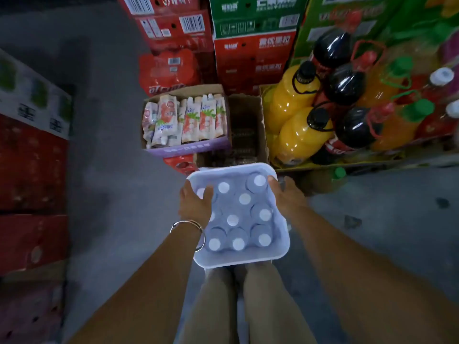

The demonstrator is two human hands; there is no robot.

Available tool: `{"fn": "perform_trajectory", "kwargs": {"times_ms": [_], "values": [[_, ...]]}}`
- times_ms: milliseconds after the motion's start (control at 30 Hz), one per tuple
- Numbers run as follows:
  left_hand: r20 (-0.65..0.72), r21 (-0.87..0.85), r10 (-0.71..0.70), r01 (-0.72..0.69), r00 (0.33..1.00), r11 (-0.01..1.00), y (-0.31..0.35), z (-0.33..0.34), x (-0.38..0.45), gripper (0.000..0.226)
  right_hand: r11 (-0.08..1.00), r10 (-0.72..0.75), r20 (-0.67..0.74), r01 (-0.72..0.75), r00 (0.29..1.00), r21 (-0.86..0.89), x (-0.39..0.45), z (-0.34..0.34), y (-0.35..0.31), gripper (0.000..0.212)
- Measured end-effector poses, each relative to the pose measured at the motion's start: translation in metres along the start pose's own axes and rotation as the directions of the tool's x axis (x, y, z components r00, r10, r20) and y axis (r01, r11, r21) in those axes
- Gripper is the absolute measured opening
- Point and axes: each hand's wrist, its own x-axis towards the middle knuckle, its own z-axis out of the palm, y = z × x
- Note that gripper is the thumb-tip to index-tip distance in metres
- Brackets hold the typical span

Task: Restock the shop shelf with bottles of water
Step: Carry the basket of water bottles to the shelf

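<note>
Shrink-wrapped pack of water bottles (238,217), left hand (196,202) gripping its nine o'clock edge, right hand (285,197) its two o'clock corner

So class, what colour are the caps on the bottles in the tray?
White caps, clearest in the head view.

Thin, milky plastic film is wrapping the water pack (238,214) — smooth, softly shining over matt white caps. The bangle (188,225) is gleaming like polished metal. Juice bottles (295,125) are showing glossy plastic; the open box (185,145) is looking like matt cardboard — floor (111,170) rough, dull.
</note>
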Motion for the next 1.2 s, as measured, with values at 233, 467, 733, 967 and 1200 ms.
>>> {"fn": "perform_trajectory", "kwargs": {"times_ms": [233,467,733,967,1200], "values": [[-0.057,-0.054,-0.252,0.249,0.966,0.967,-0.052,0.030,0.007,0.073,0.993,0.087,-0.024,-0.084,0.996,0.088,0.032,0.046,0.055,0.066],[-0.105,-0.064,-0.293,0.288,0.950,0.955,-0.075,0.034,0.023,0.056,0.995,0.078,-0.029,-0.076,0.997,0.059,0.048,0.055,0.068,0.072],[-0.043,-0.079,-0.382,0.378,0.923,0.922,-0.088,0.034,0.041,0.067,0.988,0.086,-0.044,-0.080,0.995,0.130,0.056,0.050,0.074,0.076],[-0.063,-0.008,-0.414,0.414,0.908,0.910,-0.082,0.033,0.038,0.074,0.974,0.123,-0.070,-0.107,0.990,0.202,0.059,0.052,0.075,0.077],[-0.075,-0.060,-0.440,0.436,0.895,0.898,-0.059,0.002,0.011,0.072,0.982,0.122,-0.041,-0.114,0.992,0.150,0.036,0.032,0.045,0.072]]}}
